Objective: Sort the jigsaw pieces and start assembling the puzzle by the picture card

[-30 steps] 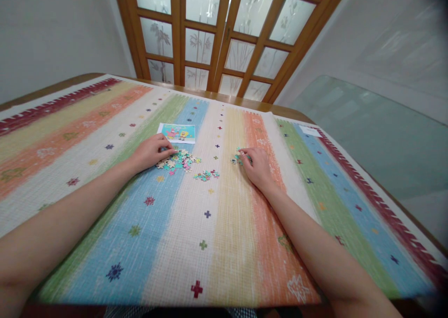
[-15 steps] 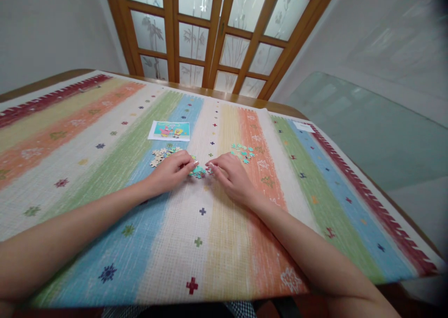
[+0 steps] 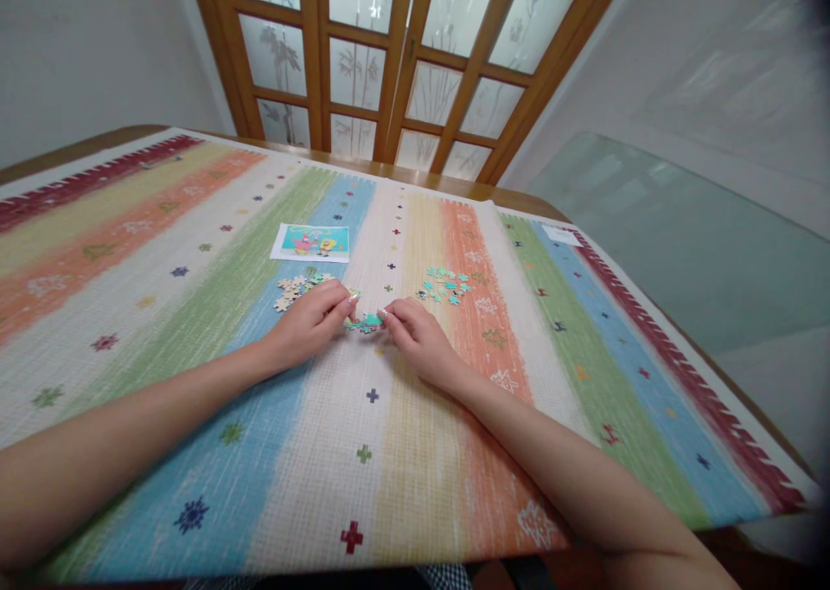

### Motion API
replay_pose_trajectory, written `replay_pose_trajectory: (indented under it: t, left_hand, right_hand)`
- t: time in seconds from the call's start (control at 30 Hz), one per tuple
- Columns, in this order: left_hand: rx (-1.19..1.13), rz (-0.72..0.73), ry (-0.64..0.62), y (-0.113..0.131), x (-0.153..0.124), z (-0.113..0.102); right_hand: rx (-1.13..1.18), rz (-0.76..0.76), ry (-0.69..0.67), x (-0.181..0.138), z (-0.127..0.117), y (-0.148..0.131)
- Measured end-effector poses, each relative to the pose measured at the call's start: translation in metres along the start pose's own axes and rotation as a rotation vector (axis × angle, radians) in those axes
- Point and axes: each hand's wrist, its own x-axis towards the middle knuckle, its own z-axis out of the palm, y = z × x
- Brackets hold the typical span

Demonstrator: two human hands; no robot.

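Note:
A small cluster of teal jigsaw puzzle pieces (image 3: 367,323) lies on the striped cloth between my hands. My left hand (image 3: 315,320) is closed in a pinch at the cluster's left end, thumb against fingers, hiding part of it. From the right, my right hand (image 3: 420,337) pinches at the cluster's right edge, its fingertips touching a teal piece. Beyond my left hand, partly covered by it, is a pile of loose puzzle pieces (image 3: 295,289), many showing pale backs. Several separate teal pieces (image 3: 446,285) lie beyond my right hand.
A printed cartoon picture card (image 3: 313,243) lies flat beyond the left pile. A white paper slip (image 3: 561,235) sits near the table's far right. The striped tablecloth (image 3: 415,452) covers the table; wooden glass-paned doors (image 3: 389,62) stand behind it.
My right hand has shifted slightly down and left, uncovering more pieces of the right group. The reddish piece at its fingertips no longer shows there. My left hand stays pinched, nearly in place.

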Motion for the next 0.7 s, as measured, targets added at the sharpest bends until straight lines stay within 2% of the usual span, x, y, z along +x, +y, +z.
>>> replay_pose_trajectory:
  t: [0.17,0.3,0.37,0.43,0.53,0.7]
  left_hand:
    - [0.07,-0.01,0.023,-0.015,-0.002,-0.01]
    - [0.115,0.002,0.026,-0.023,-0.005,-0.013]
    - [0.127,0.007,0.021,-0.025,-0.006,-0.014]
    - [0.129,0.013,0.008,-0.026,-0.006,-0.014]
    - [0.122,0.024,-0.003,-0.029,-0.007,-0.014]
    - [0.123,0.038,-0.009,-0.032,-0.007,-0.013]
  right_hand:
    - [-0.171,0.042,0.07,0.005,-0.014,0.019]
    - [-0.466,0.156,0.214,0.006,-0.052,0.052]
    - [-0.638,0.235,0.223,0.005,-0.076,0.072]
    - [-0.718,0.253,0.106,0.001,-0.099,0.091]
    - [-0.657,0.261,-0.15,-0.005,-0.123,0.114]
    - [-0.566,0.321,-0.281,-0.012,-0.141,0.136]
